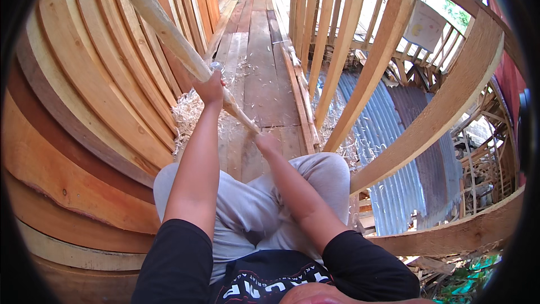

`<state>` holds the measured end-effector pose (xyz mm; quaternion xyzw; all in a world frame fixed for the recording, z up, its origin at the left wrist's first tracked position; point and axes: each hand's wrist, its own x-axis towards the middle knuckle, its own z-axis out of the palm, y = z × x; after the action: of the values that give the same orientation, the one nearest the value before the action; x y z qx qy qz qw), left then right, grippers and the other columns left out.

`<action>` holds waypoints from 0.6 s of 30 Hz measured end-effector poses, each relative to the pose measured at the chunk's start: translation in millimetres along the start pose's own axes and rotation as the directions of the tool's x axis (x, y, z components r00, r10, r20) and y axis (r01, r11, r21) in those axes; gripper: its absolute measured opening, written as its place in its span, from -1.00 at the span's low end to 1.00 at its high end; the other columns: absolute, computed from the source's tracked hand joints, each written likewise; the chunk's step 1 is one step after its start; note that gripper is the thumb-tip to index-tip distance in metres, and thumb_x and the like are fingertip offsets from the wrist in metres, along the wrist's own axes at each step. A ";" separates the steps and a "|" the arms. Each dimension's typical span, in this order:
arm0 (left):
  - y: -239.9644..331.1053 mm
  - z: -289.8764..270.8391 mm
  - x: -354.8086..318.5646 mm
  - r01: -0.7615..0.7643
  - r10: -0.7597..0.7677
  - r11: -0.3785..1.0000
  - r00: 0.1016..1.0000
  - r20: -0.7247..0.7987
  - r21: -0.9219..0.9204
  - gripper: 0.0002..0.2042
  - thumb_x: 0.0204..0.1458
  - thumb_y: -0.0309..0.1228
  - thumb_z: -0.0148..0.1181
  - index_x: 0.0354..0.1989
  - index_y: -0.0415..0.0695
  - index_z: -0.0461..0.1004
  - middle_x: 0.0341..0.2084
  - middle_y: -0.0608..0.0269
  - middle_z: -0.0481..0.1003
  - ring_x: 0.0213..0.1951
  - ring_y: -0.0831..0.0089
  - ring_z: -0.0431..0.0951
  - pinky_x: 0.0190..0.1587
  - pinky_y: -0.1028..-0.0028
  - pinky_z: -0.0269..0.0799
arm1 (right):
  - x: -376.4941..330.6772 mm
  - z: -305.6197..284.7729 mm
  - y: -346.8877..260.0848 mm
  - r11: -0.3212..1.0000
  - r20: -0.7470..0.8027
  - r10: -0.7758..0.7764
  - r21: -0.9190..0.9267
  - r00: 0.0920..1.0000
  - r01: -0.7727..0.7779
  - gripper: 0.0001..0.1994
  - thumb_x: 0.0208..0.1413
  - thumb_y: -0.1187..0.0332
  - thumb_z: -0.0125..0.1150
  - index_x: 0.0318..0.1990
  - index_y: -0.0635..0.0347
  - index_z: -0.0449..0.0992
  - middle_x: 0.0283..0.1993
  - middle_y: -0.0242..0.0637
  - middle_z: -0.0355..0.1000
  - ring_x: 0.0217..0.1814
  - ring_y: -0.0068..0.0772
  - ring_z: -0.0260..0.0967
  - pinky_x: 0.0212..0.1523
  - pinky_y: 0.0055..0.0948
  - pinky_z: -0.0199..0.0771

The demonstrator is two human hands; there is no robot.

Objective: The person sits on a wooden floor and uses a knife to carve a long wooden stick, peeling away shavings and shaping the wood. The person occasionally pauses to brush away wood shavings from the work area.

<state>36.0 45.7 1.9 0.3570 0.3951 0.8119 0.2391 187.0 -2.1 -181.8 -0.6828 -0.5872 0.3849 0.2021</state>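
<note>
Both arms reach far forward: the left hand (pixel 210 88) is clamped on a long pole (pixel 169 31) slanting up left, the right hand (pixel 266 143) closed at its near, lower end.

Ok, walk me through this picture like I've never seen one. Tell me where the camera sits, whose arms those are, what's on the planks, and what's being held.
The camera is worn on a person's head and looks down with a fisheye lens, so straight boards appear bent. Both bare arms are that person's own; grey-trousered knees show below. The left hand grips a long pale wooden pole that slants up to the left. The right hand closes around the pole's lower end. Wood shavings lie on the plank floor. Curved wooden ribs rise on the left, and an open frame stands right, above corrugated metal sheets.
</note>
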 end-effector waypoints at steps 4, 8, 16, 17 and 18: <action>-21.1 8.1 7.9 0.084 -0.084 0.996 0.991 0.108 0.005 -0.81 -0.20 -0.61 0.16 -0.40 -0.35 0.31 -0.67 0.19 0.39 -0.73 0.47 0.40 -0.67 0.47 0.33 | 21.3 26.5 -4.2 0.972 -0.168 0.100 0.228 0.981 -0.060 -0.54 0.15 0.09 -0.02 -0.20 0.42 0.53 -0.26 0.20 0.49 -0.18 0.08 0.49 -0.23 -0.14 0.45; -8.1 16.0 -13.3 -0.001 0.014 0.997 0.986 0.168 -0.077 -0.83 -0.21 -0.64 0.14 -0.45 -0.31 0.29 -0.68 0.19 0.38 -0.72 0.46 0.40 -0.66 0.48 0.33 | 33.9 30.4 12.5 0.962 -0.120 0.063 0.273 0.991 -0.028 -0.58 0.18 0.11 -0.04 -0.12 0.33 0.54 -0.20 0.14 0.49 -0.11 0.07 0.47 -0.15 -0.11 0.41; -0.3 -25.7 8.5 0.043 -0.005 0.984 0.977 0.213 -0.172 -0.85 -0.17 -0.68 -0.01 -0.50 -0.13 0.24 -0.68 0.32 0.26 -0.67 0.55 0.29 -0.60 0.51 0.30 | 30.8 28.2 -9.5 0.935 0.108 0.076 0.338 0.991 -0.108 -0.57 0.23 0.13 -0.13 -0.09 0.35 0.50 -0.10 0.17 0.47 0.03 0.14 0.42 0.00 -0.06 0.39; -0.1 -27.1 9.2 0.045 -0.001 0.978 0.978 0.210 -0.202 -0.86 -0.17 -0.66 0.00 -0.52 -0.12 0.23 -0.69 0.32 0.26 -0.67 0.55 0.28 -0.60 0.51 0.29 | 43.5 30.2 -1.2 0.980 0.042 0.006 0.199 0.999 -0.015 -0.57 0.24 0.14 -0.17 -0.09 0.36 0.49 -0.10 0.18 0.47 0.04 0.15 0.41 0.01 -0.05 0.39; -0.4 -29.7 9.4 0.046 0.003 0.972 0.978 0.207 -0.231 -0.86 -0.18 -0.64 0.00 -0.54 -0.11 0.22 -0.70 0.32 0.25 -0.67 0.54 0.27 -0.60 0.52 0.28 | 56.1 32.6 6.9 0.996 -0.014 -0.070 0.050 0.997 0.071 -0.56 0.25 0.15 -0.20 -0.08 0.36 0.49 -0.10 0.19 0.47 0.04 0.16 0.41 0.02 -0.05 0.39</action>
<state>7.2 38.3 -7.6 0.4040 0.2738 0.8089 0.3281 167.4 44.3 -223.3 -0.6586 -0.5998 0.3881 0.2364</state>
